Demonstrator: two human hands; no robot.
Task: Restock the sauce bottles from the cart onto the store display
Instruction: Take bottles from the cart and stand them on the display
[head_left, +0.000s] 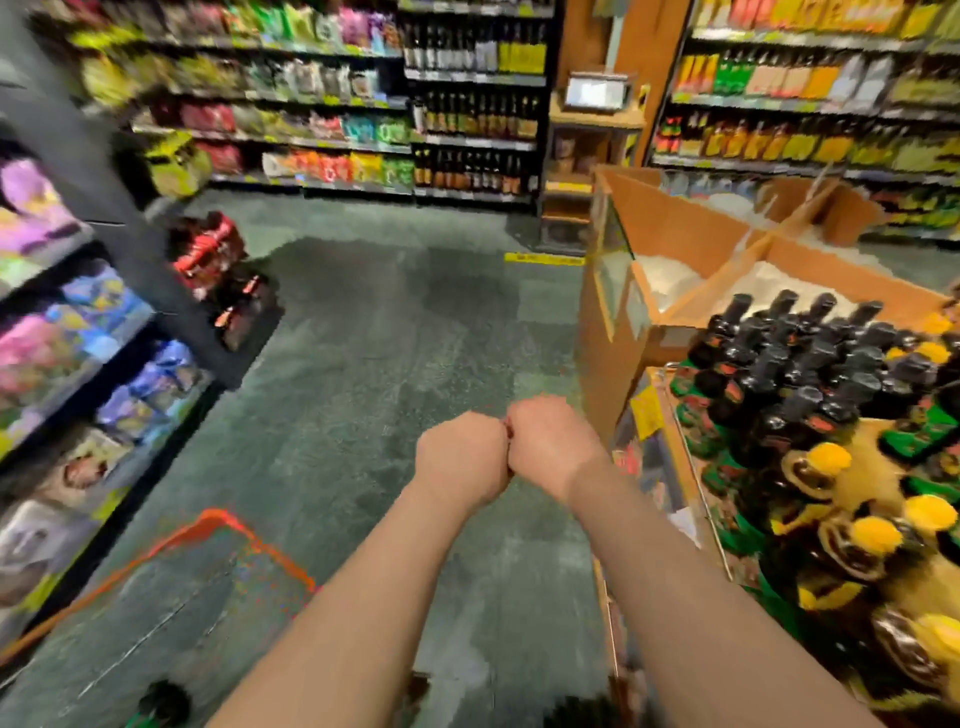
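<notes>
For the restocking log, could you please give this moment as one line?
left hand: fist, empty | right hand: fist, empty, touching left | sauce bottles: on display, right | view: blurred

Both forearms reach forward; left hand (461, 453) and right hand (550, 441) are fisted, knuckles touching.

Floor (395, 332): smooth, faintly mottled grey-green surface with a dull sheen. Bottles (789, 374) at 3 o'clock: dark and glossy, whether glass or plastic cannot be told; black caps (826, 304) look like smooth plastic, yellow caps (878, 535) likewise, labels glossy. Display bin (675, 228) at 2 o'clock: matt orange-brown panels, wood-like or cardboard, not certain. Packets (47, 353) at 9 o'clock: shiny plastic film. Shelf edges (467, 140) at 12 o'clock: dark with a matt finish. Image is blurred; finer texture is not readable.
</notes>
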